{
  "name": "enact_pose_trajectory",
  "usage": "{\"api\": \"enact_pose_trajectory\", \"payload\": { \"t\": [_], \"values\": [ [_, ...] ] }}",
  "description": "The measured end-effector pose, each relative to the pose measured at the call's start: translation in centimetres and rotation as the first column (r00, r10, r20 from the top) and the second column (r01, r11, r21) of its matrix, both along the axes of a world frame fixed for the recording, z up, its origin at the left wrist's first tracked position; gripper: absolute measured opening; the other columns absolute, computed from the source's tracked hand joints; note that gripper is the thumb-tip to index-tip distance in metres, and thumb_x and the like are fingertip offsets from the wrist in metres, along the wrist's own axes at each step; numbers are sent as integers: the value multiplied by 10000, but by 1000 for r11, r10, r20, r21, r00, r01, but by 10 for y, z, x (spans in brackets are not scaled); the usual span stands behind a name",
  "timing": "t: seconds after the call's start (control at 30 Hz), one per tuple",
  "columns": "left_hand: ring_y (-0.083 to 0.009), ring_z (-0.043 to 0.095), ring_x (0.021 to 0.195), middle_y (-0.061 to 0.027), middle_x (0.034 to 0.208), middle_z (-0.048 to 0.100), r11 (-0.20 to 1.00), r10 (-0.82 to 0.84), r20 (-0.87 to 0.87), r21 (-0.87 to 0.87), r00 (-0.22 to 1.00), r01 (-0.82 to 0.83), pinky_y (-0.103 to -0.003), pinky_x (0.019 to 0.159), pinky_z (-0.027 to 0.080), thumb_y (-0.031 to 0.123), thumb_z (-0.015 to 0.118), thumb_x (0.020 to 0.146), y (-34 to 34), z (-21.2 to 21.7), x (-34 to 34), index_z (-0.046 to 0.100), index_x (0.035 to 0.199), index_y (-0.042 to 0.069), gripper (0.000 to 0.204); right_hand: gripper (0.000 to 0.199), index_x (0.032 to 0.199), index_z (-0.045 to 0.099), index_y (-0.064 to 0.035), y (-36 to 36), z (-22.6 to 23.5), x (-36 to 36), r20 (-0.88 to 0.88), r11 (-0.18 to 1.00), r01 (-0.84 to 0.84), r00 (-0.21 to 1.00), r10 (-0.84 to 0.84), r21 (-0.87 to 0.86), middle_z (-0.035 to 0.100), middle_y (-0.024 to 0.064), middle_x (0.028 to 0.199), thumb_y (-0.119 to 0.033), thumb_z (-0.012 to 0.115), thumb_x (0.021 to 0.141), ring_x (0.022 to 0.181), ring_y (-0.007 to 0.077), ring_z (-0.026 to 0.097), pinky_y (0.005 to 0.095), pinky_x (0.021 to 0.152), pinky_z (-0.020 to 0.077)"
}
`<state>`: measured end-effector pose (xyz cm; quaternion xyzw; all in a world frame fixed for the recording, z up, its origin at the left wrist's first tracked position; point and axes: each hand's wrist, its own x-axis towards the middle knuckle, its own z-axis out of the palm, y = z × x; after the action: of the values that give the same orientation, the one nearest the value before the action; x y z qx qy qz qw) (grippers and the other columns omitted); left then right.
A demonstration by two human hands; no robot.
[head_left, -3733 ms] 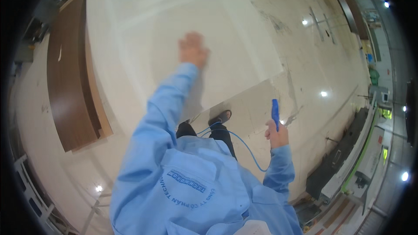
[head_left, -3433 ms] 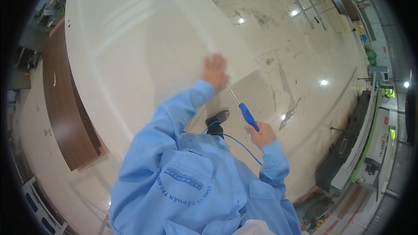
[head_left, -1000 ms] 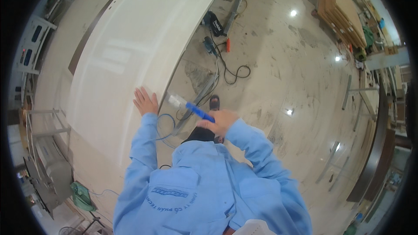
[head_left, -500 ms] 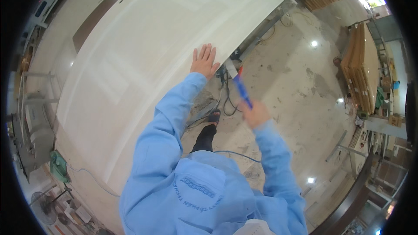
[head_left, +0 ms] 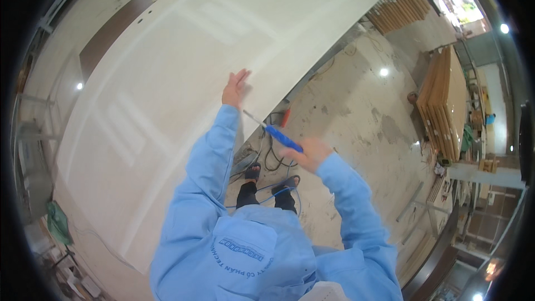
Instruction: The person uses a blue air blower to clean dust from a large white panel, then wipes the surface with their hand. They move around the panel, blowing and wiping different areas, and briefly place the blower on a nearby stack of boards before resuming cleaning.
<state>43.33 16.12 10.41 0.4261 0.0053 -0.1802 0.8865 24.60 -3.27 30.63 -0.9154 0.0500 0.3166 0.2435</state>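
- The left hand (head_left: 234, 86) is pressing flat, fingers spread, on the white door panel (head_left: 184, 78), now right at its near edge rather than further in as half a second ago.
- The right hand (head_left: 311, 153) is gripping the blue-handled air tool (head_left: 281, 138), its nozzle now aiming at that edge.
- The nozzle tip is too small to make out; the blue hose (head_left: 273, 194) is dropping behind the sleeves.

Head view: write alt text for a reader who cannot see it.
A person in a light blue jacket presses the left hand flat on a large white panelled door, while the right hand aims a blue-handled tool at its edge.
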Motion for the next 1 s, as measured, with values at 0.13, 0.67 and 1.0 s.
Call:
{"api": "enact_pose_trajectory", "payload": {
  "t": [0.13, 0.67, 1.0],
  "values": [
    [-322, 449, 1380, -208, 1504, 430, 924, -140, -257, -382, 956, 33, -458, 1144, 413, 389, 296, 1084, -10, 8, -33, 373, 1464, -42, 579, 702, 952, 726, -74, 3, -3, -44, 0, 968, 244, 970, -245, 57, 692, 181, 820, -742, 529, 861, 864, 391, 671, 474, 770, 503],
    [-329, 506, 1331, -175, 1427, 523, 957, -253, -132, 111, 959, 268, -453, 1030, 491, 265, 536, 1019, -87, 21, -86, 425, 1433, 52, 479, 719, 954, 723, -41, -119, -57, -59, -63, 824, 547, 836, -544, 147, 683, 166, 732, -734, 568, 845, 713, 356, 674, 433, 674, 511],
    [-306, 158, 1518, -99, 1638, 205, -83, -692, 329, 849, 643, -523, -519, 1216, 144, 263, 664, 891, -56, -36, -82, 288, 1548, 148, 766, 522, 964, 738, -92, -189, -96, -70, 92, 995, 95, 991, -95, 1, 715, 174, 894, -591, 670, 825, 878, 358, 692, 447, 800, 534]
  ]
}}
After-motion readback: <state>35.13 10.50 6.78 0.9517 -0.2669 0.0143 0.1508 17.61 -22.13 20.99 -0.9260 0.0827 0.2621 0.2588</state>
